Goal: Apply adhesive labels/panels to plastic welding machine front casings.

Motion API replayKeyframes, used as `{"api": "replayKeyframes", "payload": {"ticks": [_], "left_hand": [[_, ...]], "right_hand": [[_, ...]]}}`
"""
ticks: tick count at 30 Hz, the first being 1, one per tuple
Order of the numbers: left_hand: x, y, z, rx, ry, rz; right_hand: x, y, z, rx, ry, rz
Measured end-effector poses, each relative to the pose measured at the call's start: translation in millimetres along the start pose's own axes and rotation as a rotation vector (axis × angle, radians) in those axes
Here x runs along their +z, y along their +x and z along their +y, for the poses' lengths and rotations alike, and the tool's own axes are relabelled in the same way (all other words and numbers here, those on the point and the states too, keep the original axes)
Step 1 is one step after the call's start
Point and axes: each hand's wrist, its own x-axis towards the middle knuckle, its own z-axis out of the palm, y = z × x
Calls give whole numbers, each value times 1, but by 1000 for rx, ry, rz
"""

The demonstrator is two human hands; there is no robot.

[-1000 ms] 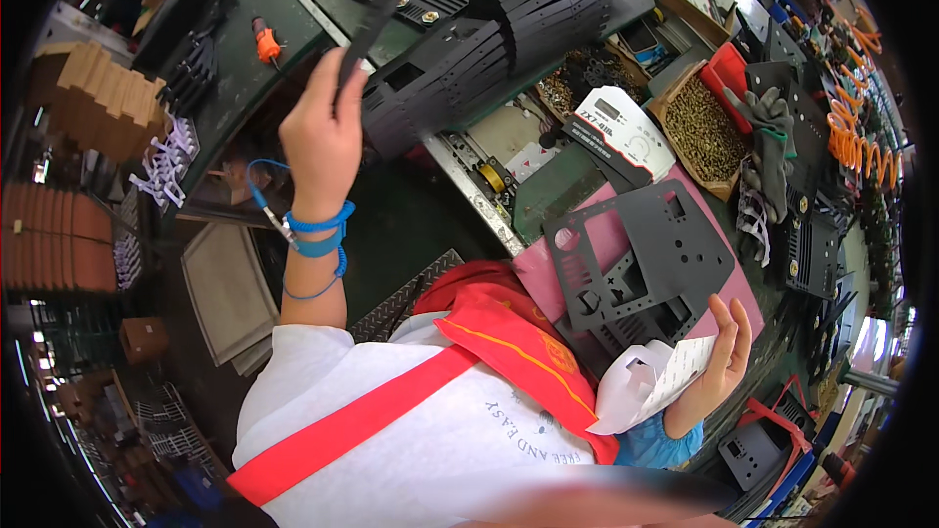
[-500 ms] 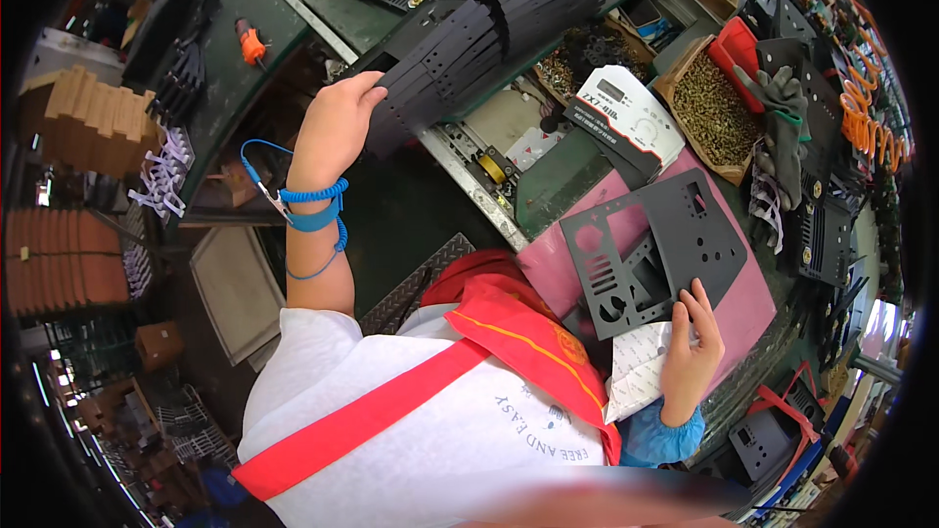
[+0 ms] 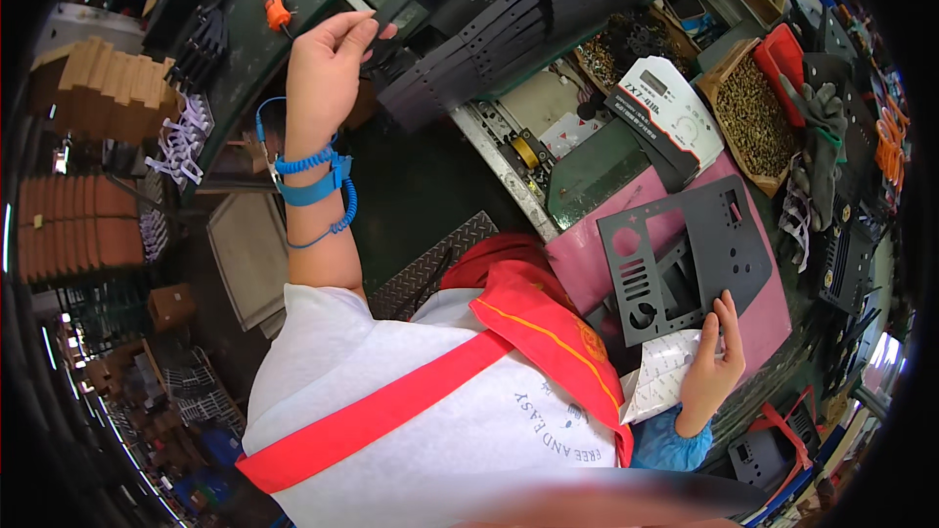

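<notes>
My left hand (image 3: 331,64) is closed, thumb and fingers pinching the edge of a black metal panel (image 3: 430,2) beside a fanned stack of similar black panels (image 3: 479,49). A blue wristband with a coiled cord (image 3: 315,184) circles that wrist. At the lower right, my right hand (image 3: 712,372) is closed on a creased white paper sheet (image 3: 661,372), its fingertips touching the lower edge of a black front panel (image 3: 719,244). Slots and round holes pierce this panel, which lies on a pink sheet (image 3: 768,328). The palm hides part of the paper.
A white printed card (image 3: 665,112) lies beyond the pink sheet, near a box of small brass-coloured screws (image 3: 748,103). Grey gloves (image 3: 822,137) hang by a red bin (image 3: 780,59). An orange-handled tool (image 3: 276,10) rests on the left bench. Cardboard pieces (image 3: 112,78) stand farther left.
My left hand has moved up along the stack's near end, and a panel with a printed label now shows tilted at its fingers. My right hand stays by the front panel. The view has shifted slightly.
</notes>
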Motion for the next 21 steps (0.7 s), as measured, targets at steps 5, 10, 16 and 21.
{"api": "replayKeyframes", "payload": {"ticks": [5,10,16,21], "left_hand": [[26,-9,-2,16,427,-109],[45,-17,15,145,617,3],[176,-76,22,210,-241,-772],[236,-106,25,-107,-461,-1381]], "right_hand": [[-1,-1,0,-2,-1,1],[0,3,-1,12,-26,28],[-5,3,2,5,-12,38],[-26,-3,12,270,189,263]]}}
